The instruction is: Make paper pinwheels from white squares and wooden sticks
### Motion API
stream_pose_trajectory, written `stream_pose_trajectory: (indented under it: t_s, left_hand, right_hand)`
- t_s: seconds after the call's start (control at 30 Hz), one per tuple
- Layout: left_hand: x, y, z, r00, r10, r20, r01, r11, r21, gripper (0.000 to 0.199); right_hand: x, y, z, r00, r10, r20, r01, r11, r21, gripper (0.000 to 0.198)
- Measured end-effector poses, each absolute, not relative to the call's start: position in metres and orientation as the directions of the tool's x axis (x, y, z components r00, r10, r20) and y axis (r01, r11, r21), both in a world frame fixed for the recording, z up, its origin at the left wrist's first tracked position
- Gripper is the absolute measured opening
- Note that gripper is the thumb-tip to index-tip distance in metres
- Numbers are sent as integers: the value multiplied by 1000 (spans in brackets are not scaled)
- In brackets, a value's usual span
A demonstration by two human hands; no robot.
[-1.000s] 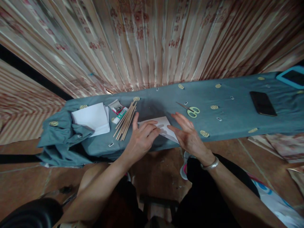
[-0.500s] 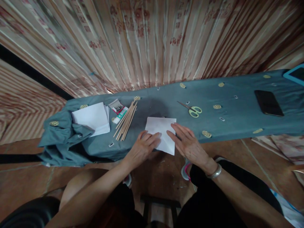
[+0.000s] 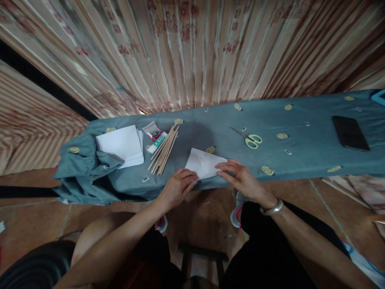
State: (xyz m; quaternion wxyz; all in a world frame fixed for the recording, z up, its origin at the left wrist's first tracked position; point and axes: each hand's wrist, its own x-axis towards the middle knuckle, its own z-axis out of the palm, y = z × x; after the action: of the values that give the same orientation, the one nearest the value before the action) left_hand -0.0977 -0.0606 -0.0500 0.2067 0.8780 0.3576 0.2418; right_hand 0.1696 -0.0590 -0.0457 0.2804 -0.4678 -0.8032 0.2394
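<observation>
A sheet of white paper point(image 3: 203, 162) lies at the front edge of the cloth-covered table and now looks roughly three-cornered, as if folded across. My left hand point(image 3: 178, 186) has its near left corner pinched between thumb and curled fingers. On the other side, my right hand point(image 3: 242, 178), with a silver bangle at the wrist, grips the right corner between thumb and fingertips. To the left of the paper lies a bundle of thin wooden sticks point(image 3: 165, 151). Scissors with light green handles point(image 3: 252, 140) rest to the right, blades pointing left.
A stack of white paper point(image 3: 120, 145) sits at the left, partly under a bunched fold of the blue-grey cloth point(image 3: 300, 140). Beside the sticks are an opened small box point(image 3: 152, 131) and a green-and-white packet point(image 3: 158, 142). A black phone point(image 3: 350, 133) lies far right. A curtain point(image 3: 192, 60) hangs behind.
The paper has gone from a nearly square sheet to a smaller, three-cornered shape. My hands have moved from lying on it to gripping its two side corners. The view has shifted slightly.
</observation>
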Motion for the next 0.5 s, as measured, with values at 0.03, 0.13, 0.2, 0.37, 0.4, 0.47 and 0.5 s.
stream_pose_trajectory:
  t_s: [0.03,0.13,0.2,0.37,0.4,0.47,0.5]
  left_hand:
    - [-98,-60,-49,599,758,257,523,-614,592,30]
    - [-99,-56,-48,530,833,161,534,-475,699,33]
    - [-99,-54,-46,492,865,98,549,-396,737,36]
    - [-99,-46,-41,404,913,-51,556,-201,806,41]
    - [-99,-44,-42,392,917,-76,559,-172,811,41]
    - [-100,-42,-44,378,919,-112,573,-137,808,38]
    - [-101,-42,-45,371,921,-120,584,-131,801,36]
  right_hand:
    - [167,-54,-45,-371,906,204,602,401,-690,22]
    - [159,-40,-44,-283,952,116,578,266,-772,27]
    - [154,-32,-46,-233,970,70,575,196,-794,28]
    - [145,-15,-55,-149,987,62,551,135,-824,25]
    - [144,-12,-56,-145,988,56,553,128,-823,24]
    - [142,-8,-56,-146,989,40,570,117,-813,21]
    - [141,-7,-56,-149,988,37,584,118,-803,20]
